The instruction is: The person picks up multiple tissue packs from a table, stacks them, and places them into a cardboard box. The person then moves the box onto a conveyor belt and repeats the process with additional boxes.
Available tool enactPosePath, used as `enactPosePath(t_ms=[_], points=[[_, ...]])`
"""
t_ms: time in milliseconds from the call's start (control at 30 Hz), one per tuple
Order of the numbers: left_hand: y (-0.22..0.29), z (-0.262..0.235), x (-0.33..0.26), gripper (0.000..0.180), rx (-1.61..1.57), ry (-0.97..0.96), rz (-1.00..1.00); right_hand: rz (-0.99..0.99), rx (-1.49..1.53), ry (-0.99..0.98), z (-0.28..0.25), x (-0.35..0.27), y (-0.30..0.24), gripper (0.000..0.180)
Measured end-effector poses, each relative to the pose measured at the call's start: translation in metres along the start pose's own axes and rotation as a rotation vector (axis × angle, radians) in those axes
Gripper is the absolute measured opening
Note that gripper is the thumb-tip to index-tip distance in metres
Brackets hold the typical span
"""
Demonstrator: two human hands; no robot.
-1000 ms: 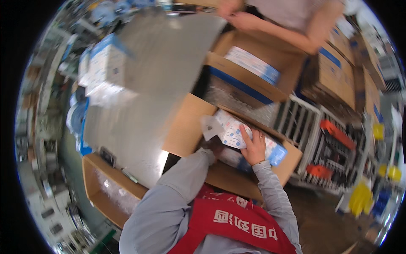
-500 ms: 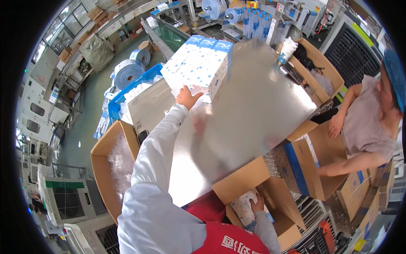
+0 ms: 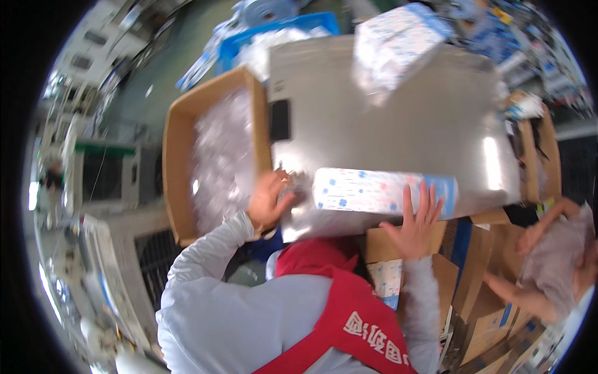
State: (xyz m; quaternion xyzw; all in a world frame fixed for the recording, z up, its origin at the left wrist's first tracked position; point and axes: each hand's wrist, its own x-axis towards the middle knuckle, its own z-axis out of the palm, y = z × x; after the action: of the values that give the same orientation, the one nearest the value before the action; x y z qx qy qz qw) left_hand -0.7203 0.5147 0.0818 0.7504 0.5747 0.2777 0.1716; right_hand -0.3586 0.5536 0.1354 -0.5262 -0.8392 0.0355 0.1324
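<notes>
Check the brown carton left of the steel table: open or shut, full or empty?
Open, and filled: the carton has no lid over it, and crinkled clear plastic fills it nearly to the rim. What lies beneath cannot be told.

A long white wrapped pack [image 3: 374,190] with blue and pink dots lies lengthwise on the steel worktop [image 3: 405,124], near its front edge.

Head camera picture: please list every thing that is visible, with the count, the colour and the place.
Long pack: one, white with blue and pink dots, on the table's near edge, between both hands.
Metal table: one, grey, centre.
Open carton: one, brown, holding clear plastic, left of the table.
Stacked packs: white and blue, count unclear, far table edge.
Cartons: several, brown, lower right.
Co-worker: one, right edge.
Left hand: at the pack's left end.
Right hand: spread against the pack's right part.
</notes>
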Motion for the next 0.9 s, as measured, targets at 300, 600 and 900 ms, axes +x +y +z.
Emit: enactPosePath(t_ms=[300, 600, 900], points=[[-0.149, 0.000, -0.140, 0.040, 0.657, -0.202, -0.416, -0.250, 0.045, -0.016, 0.012, 0.054, -0.026, 0.088], [-0.194, 0.046, -0.137, 0.034, 0.455, -0.353, -0.716, 0.816, 0.138, -0.315, -0.013, -0.346, 0.034, 0.056], [-0.131, -0.021, -0.059, 0.026, 0.712, 0.102, -0.675, 1.023, -0.253, 0.281, 0.158, -0.414, 0.044, 0.076]])
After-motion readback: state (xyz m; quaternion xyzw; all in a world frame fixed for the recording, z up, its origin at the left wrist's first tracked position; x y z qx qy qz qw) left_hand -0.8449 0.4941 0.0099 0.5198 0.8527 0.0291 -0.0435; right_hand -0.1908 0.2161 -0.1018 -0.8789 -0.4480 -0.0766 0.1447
